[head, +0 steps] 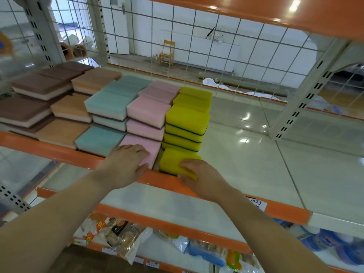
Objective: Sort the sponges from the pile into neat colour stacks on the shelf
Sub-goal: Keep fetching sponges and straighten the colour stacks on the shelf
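Observation:
Sponges stand in colour rows on the white shelf (256, 158): brown (37, 85), orange (69, 109), teal (108, 103), pink (147, 109) and yellow (187, 119) stacks. My left hand (126, 162) lies flat on the front pink sponge (145, 144) at the shelf's orange front edge. My right hand (197, 174) grips the near right corner of a single yellow sponge (173, 160) lying in front of the yellow stack, thumb on its front side, fingers on top.
A wire grid (177, 46) backs the shelf, and an orange shelf (275, 10) hangs overhead. The shelf surface right of the yellow stack is bare. Lower shelves hold packaged goods (122, 237) and blue items (325, 243).

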### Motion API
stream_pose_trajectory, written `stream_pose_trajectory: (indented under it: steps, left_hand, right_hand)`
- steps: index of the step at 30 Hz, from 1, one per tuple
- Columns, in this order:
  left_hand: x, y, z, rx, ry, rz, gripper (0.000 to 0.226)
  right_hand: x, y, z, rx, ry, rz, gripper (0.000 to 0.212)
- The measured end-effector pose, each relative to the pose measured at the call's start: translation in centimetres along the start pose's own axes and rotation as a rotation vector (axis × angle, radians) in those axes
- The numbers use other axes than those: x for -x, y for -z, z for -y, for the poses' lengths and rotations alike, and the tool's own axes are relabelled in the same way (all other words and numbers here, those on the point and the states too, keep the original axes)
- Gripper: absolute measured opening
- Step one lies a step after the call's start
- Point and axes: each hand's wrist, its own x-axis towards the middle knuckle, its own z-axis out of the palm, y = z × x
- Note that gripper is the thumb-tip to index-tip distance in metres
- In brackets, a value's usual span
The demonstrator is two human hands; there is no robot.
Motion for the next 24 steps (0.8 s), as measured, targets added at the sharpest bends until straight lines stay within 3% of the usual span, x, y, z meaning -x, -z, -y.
stream_pose_trajectory:
  steps: [6,13,17,24]
  left_hand:
    - [-0.1,-0.2,-0.8,0.136,0.099,-0.042,0.040]
    - [-0.2,-1.1,-0.7,0.211,0.129,-0.017,0.055]
    - [-0.2,-0.7,-1.1,0.240,0.150,-0.031,0.079]
    - [0.0,-1.2,-1.5,0.253,0.188,-0.031,0.058]
  right_hand:
    - [-0.6,0.1,0.3,-0.008,0.000,-0.012,0.043]
    - [-0.6,0.1,0.7,-0.006,0.050,-0.004,0.039]
    - [-1.1,-0.3,0.6,0.006,0.041,-0.012,0.041]
    - [-1.6,-0.4,0.1,0.023,0.031,-0.019,0.045]
